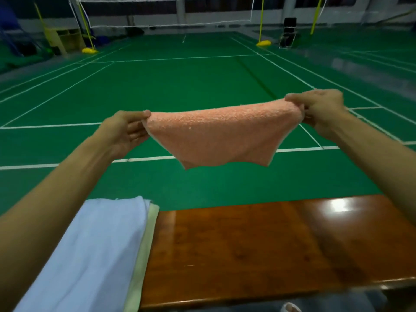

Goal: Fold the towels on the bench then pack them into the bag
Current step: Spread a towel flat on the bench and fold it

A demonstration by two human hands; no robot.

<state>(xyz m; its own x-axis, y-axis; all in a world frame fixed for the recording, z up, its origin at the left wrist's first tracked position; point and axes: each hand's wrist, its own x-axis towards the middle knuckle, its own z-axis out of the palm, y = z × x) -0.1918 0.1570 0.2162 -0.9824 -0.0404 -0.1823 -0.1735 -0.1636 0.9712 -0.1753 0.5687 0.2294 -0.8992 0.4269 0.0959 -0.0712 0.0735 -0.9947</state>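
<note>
Pinching pink towel (221,134) corners: left hand (126,131), right hand (322,111), above bench (258,248).

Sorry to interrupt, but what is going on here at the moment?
A person holds a pink towel up in the air, the left hand and right hand each pinching a top corner. On the bench a blue towel lies over a green towel, both seemingly folded. No bag is in view.

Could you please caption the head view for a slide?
Left hand and right hand pinch a pink towel; blue towel and green towel lie stacked on the bench.
</note>
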